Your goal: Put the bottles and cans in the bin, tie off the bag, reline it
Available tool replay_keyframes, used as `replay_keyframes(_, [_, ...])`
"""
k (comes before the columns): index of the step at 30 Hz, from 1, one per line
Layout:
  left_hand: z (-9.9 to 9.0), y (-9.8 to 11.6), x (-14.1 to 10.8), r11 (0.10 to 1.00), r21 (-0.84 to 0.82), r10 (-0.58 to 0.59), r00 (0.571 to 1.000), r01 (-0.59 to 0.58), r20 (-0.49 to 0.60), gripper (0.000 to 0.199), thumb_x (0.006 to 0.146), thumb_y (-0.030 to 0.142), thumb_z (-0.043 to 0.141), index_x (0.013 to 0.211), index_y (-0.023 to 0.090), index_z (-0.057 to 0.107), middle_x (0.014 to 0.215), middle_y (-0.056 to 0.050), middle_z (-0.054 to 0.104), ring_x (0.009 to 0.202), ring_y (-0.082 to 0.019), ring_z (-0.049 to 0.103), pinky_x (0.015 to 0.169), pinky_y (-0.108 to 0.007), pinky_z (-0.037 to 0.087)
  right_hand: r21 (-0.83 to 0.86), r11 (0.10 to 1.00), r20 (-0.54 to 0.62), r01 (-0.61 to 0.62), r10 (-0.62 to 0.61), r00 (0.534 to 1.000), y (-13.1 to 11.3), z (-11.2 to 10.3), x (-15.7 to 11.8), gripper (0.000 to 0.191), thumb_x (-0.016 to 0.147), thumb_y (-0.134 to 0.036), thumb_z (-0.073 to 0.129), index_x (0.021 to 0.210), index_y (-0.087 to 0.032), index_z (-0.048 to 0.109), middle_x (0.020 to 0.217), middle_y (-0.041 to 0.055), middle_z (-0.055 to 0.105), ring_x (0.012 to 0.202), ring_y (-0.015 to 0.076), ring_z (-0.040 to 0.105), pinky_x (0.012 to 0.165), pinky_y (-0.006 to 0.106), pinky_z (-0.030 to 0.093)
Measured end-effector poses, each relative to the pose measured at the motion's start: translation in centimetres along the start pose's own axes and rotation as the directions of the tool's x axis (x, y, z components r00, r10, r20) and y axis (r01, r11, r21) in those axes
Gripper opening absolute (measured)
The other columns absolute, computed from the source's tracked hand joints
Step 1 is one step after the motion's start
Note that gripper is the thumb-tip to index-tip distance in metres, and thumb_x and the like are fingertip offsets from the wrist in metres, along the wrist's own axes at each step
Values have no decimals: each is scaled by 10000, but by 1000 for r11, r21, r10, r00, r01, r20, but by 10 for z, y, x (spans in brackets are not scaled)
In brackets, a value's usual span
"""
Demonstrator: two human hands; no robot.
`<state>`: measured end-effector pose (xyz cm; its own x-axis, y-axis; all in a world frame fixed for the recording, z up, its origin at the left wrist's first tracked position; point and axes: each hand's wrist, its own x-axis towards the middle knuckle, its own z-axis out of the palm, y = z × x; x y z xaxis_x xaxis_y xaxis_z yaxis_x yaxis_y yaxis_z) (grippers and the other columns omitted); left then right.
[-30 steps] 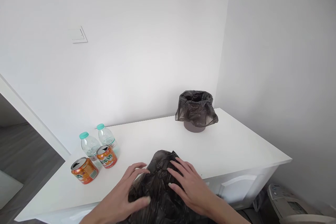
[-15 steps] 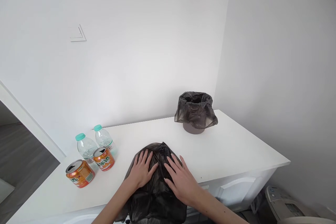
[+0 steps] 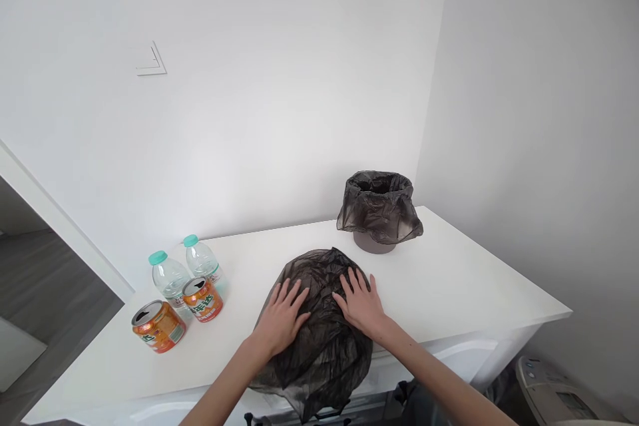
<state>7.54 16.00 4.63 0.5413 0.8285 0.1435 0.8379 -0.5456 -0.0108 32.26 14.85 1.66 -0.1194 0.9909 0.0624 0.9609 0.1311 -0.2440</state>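
A thin black plastic bag [image 3: 319, 346] lies spread and crumpled at the front of the white table, its near end hanging over the edge. My left hand [image 3: 280, 321] rests flat on the bag's left part, fingers spread. On its right part lies my right hand [image 3: 360, 303], also open with fingers apart. Both palms press down on the plastic without gripping it. Whatever may be under or inside the bag is hidden.
A small brown bin [image 3: 374, 244] lined with a black bag [image 3: 382, 213] stands at the back right. To the left stand two orange cans [image 3: 162, 329], opened, and two clear bottles [image 3: 168, 274] with teal caps. The table's front edge [image 3: 449, 339] has drawers below.
Both hands have moved forward on the bag, and more of it now lies on the tabletop, spread flatter and wider. The view has shifted slightly.
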Motion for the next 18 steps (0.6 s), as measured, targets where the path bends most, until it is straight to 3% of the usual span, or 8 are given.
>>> replay_keyframes(4, [-28, -18, -10, 985, 116, -113, 981, 132, -158, 496, 961, 187, 421, 1430, 204, 580, 1547, -143, 525, 1509, -369, 359, 1241, -635, 223, -27, 999, -111, -23, 20, 994, 12, -17, -24, 646, 1047, -559, 316, 1420, -117, 604, 1445, 247, 576, 1357, 444, 494, 1150, 676, 267])
replay_keyframes(7, [-43, -7, -26, 998, 31, -54, 980, 61, -191, 426, 1009, 276, 406, 1385, 233, 603, 1462, -103, 606, 1443, -323, 462, 1212, -560, 349, 59, 995, -284, 74, -54, 957, 21, -31, -43, 545, 1057, -526, 313, 1269, -189, 685, 1258, 203, 664, 1207, 380, 594, 1043, 594, 439])
replay_keyframes(9, [-44, 9, -39, 998, -59, 7, 989, -15, -145, 411, 1036, 379, 413, 1388, 267, 593, 1447, -67, 622, 1411, -287, 499, 1188, -508, 406, 109, 976, -347, 190, -141, 927, 27, -35, -49, 501, 1074, -465, 298, 1327, -197, 638, 1343, 176, 620, 1262, 329, 567, 1035, 509, 485])
replay_keyframes(13, [-30, 20, -54, 993, -97, 65, 998, -66, -12, 544, 1057, 457, 374, 1574, 288, 381, 1615, -58, 452, 1480, -280, 425, 1185, -483, 415, 76, 944, -276, 321, -289, 917, 36, -24, -44, 536, 1089, -468, 293, 1482, -186, 525, 1555, 123, 495, 1470, 288, 396, 1179, 473, 381])
replay_keyframes(15, [-24, 7, -58, 990, -54, 130, 991, -128, 38, 574, 1062, 438, 363, 1617, 318, 280, 1666, -35, 360, 1530, -282, 340, 1215, -494, 367, 26, 952, -204, 305, -293, 934, 40, -13, -40, 571, 1080, -524, 304, 1501, -202, 516, 1577, 123, 477, 1485, 314, 378, 1187, 516, 348])
replay_keyframes(18, [-23, -27, -64, 990, 70, 118, 992, -120, 35, 545, 1040, 332, 394, 1584, 318, 370, 1649, -32, 394, 1537, -305, 320, 1235, -542, 307, -50, 972, -194, 231, -236, 952, 44, -5, -45, 567, 1080, -527, 296, 1480, -218, 553, 1530, 162, 518, 1410, 349, 460, 1127, 551, 378])
